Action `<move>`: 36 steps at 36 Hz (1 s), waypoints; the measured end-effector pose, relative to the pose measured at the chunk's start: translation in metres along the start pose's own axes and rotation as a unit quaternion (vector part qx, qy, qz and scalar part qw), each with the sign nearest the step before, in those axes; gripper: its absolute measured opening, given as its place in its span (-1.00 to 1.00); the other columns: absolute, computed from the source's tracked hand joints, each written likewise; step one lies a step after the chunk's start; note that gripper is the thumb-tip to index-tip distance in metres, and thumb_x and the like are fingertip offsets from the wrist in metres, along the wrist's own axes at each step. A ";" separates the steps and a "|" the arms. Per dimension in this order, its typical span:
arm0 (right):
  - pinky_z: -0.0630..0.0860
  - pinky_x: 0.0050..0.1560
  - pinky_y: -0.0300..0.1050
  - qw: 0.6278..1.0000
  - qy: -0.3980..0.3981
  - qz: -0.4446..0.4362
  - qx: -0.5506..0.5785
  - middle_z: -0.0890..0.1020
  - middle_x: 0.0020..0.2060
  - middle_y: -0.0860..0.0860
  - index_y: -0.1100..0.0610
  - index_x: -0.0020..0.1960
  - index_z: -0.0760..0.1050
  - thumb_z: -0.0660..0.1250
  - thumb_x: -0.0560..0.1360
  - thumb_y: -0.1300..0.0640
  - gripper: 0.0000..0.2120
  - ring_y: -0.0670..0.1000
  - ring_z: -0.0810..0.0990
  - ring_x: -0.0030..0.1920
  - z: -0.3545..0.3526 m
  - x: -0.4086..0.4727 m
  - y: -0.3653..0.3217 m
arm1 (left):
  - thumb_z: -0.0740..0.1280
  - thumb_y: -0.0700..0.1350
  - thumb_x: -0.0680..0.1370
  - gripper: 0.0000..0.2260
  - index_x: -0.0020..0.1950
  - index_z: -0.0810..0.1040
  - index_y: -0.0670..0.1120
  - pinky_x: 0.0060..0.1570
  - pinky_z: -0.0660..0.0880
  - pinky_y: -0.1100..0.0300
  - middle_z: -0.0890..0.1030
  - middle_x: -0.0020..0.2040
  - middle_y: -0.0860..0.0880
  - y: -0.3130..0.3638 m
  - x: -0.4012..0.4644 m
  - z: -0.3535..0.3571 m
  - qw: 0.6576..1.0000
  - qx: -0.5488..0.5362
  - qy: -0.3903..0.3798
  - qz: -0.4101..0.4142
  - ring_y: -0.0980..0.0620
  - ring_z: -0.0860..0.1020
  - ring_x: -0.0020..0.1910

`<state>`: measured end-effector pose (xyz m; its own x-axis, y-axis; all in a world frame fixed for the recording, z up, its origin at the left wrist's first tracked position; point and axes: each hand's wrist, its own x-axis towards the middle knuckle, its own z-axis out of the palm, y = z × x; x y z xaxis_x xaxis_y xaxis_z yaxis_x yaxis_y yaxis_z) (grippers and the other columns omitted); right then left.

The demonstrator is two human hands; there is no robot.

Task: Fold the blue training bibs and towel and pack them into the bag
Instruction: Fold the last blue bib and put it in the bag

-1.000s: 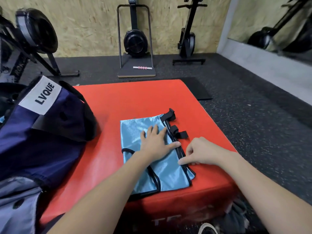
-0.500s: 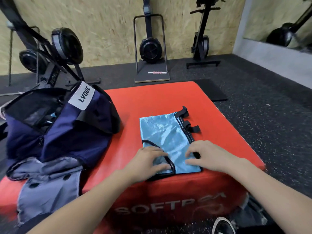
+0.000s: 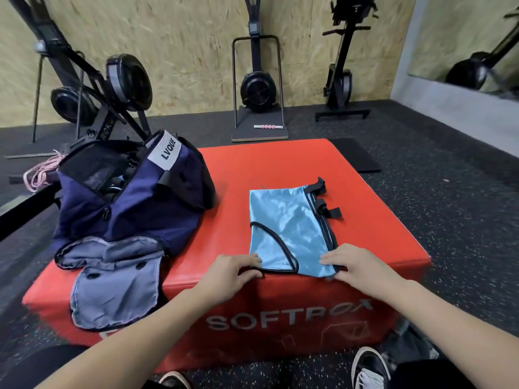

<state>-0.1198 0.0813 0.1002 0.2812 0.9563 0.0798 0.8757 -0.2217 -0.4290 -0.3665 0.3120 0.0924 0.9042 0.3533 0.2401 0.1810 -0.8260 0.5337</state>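
Head view shows both hands at the near edge of the folded blue bib (image 3: 289, 231), which lies flat on the red worktop (image 3: 280, 164). Left hand (image 3: 233, 272) has moved down from the middle of the cloth, where it pressed flat a second ago, to the near left corner; its grip now curls over the black-trimmed hem and pinches it. Right hand (image 3: 355, 266) has slid from the bib's right seam to the near right corner, fingers curled on the fabric edge there. Black straps (image 3: 325, 203) stick out from the bib's far right side, well beyond the right hand. Off to the left of the left hand sits the navy bag (image 3: 134, 203), open, its grey flap (image 3: 112, 284) spread toward the worktop's front edge. Bag and bib lie apart.
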 end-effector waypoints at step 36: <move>0.31 0.05 -0.54 0.982 0.077 0.085 0.150 0.58 0.19 -0.20 -0.02 0.02 0.65 0.49 0.48 0.00 -0.86 -0.25 0.55 0.14 -0.025 0.051 -0.019 | 0.32 0.04 0.59 -0.92 -0.09 0.56 0.11 -0.21 0.43 0.29 0.60 -0.27 0.21 0.011 0.038 -0.016 0.989 -0.044 0.132 -0.047 0.15 0.55 -0.29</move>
<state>-0.1123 0.1293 0.1350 0.4891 0.8654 0.1093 0.6623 -0.2870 -0.6921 -0.3365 0.3231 0.1203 0.7508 0.5381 0.3831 0.2140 -0.7469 0.6296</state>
